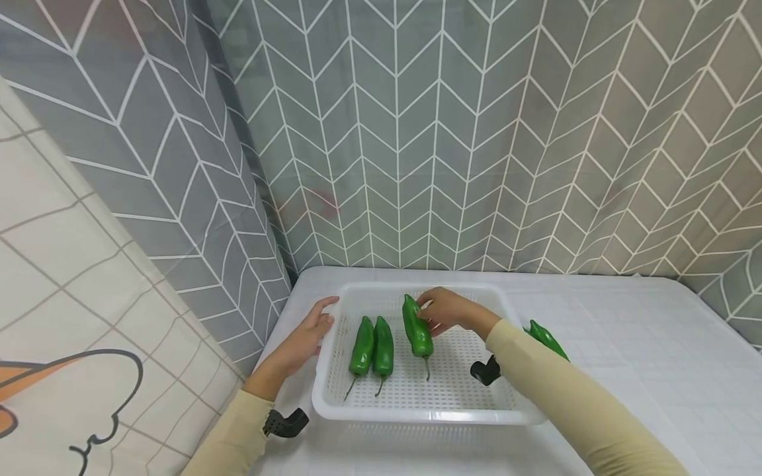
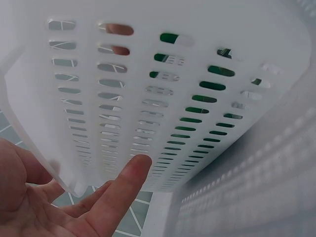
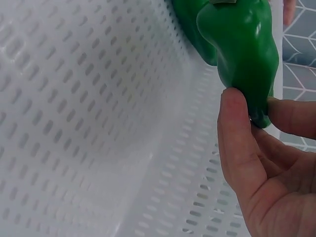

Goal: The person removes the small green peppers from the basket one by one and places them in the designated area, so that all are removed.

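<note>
My right hand pinches a long green pepper by its pointed end, thumb on one side and fingers on the other. Its stem points toward me, over the white perforated basket. To its left, two more green peppers, one beside the other, lie side by side in the basket, stems toward me. At the basket's left rim, my left hand holds the edge. In the left wrist view one finger stretches along the outer wall.
Another green pepper lies on the white-covered table right of the basket, partly behind my right forearm. Small black devices sit at both wrists. A grey chevron-patterned curtain hangs behind and to the left.
</note>
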Motion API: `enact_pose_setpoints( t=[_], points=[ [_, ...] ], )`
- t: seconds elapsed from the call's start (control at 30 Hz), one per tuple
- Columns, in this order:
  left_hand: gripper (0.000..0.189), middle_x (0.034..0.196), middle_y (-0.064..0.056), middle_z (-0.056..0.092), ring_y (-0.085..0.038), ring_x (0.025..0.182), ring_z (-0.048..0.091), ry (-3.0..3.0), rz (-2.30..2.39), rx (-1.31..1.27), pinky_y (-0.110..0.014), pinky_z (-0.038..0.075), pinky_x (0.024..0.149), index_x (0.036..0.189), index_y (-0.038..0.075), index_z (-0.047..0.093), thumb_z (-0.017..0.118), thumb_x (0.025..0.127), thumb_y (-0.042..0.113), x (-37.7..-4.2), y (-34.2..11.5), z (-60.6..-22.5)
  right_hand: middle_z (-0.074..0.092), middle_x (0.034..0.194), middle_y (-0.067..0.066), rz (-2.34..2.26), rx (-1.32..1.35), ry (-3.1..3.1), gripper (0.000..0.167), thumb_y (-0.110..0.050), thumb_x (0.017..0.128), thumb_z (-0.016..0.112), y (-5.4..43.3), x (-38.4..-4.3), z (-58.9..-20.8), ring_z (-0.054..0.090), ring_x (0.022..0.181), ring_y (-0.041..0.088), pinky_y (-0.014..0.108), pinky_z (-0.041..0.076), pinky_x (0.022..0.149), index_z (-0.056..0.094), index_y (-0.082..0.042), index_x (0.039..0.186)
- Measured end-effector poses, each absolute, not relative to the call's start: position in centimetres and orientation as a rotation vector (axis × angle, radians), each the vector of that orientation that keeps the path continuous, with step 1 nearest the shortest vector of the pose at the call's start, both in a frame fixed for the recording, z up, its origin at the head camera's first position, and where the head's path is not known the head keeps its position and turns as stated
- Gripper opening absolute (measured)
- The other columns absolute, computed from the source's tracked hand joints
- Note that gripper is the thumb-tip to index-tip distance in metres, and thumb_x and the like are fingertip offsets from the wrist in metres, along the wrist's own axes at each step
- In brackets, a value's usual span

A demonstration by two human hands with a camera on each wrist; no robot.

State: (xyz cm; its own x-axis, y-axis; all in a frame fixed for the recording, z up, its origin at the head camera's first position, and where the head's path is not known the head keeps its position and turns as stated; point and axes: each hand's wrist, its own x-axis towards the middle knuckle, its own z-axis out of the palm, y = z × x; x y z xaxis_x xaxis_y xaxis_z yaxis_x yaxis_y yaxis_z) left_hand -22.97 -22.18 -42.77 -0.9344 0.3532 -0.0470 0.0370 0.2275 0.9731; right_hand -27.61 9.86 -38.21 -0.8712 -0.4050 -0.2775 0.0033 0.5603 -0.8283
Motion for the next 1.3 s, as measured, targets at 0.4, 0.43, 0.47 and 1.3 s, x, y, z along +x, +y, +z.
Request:
enact_pose_setpoints(
  t=[0.4, 0.43, 0.47, 1.3],
  points=[
    [0.048, 0.147, -0.026, 0.045, -0.037, 0.12, 0.06, 2.244, 1.775, 0.363, -0.045, 0.058, 0.083, 0.16, 0.02, 0.018, 0.031, 0.113, 0.023, -23.0, -22.1, -43.0, 0.068, 0.101, 0.019, -1.254, -0.342, 2.37, 0.035, -0.003, 0.099, 0.058, 11.3, -27.5, -36.9, 0.072, 0.087, 0.029, 0.04, 0.061, 0.076, 0.056, 0.012, 0.131],
    [0.049, 0.147, -0.026, 0.044, -0.037, 0.12, 0.06, 2.241, 1.775, 0.371, -0.045, 0.058, 0.083, 0.16, 0.019, 0.018, 0.031, 0.113, 0.023, -23.1, -22.1, -43.0, 0.068, 0.102, 0.019, -1.255, -0.34, 2.369, 0.035, -0.003, 0.099, 0.058, 11.5, -27.5, -36.8, 0.072, 0.088, 0.029, 0.04, 0.061, 0.076, 0.056, 0.012, 0.131],
    [0.049, 0.147, -0.026, 0.045, -0.036, 0.12, 0.06, 2.238, 1.776, 0.372, -0.045, 0.058, 0.083, 0.16, 0.019, 0.018, 0.031, 0.113, 0.023, -23.1, -22.1, -43.0, 0.068, 0.102, 0.019, -1.26, -0.337, 2.366, 0.035, -0.003, 0.099, 0.058, 11.6, -27.5, -36.7, 0.072, 0.088, 0.029, 0.04, 0.061, 0.076, 0.055, 0.012, 0.131],
    [0.048, 0.146, -0.023, 0.046, -0.036, 0.12, 0.06, 2.258, 1.772, 0.352, -0.047, 0.057, 0.084, 0.159, 0.022, 0.019, 0.031, 0.113, 0.023, -22.9, -21.9, -42.8, 0.065, 0.112, 0.022, -1.278, -0.351, 2.376, 0.038, -0.007, 0.103, 0.055, 15.4, -27.8, -34.8, 0.071, 0.094, 0.029, 0.04, 0.06, 0.08, 0.051, 0.012, 0.136]
  ],
)
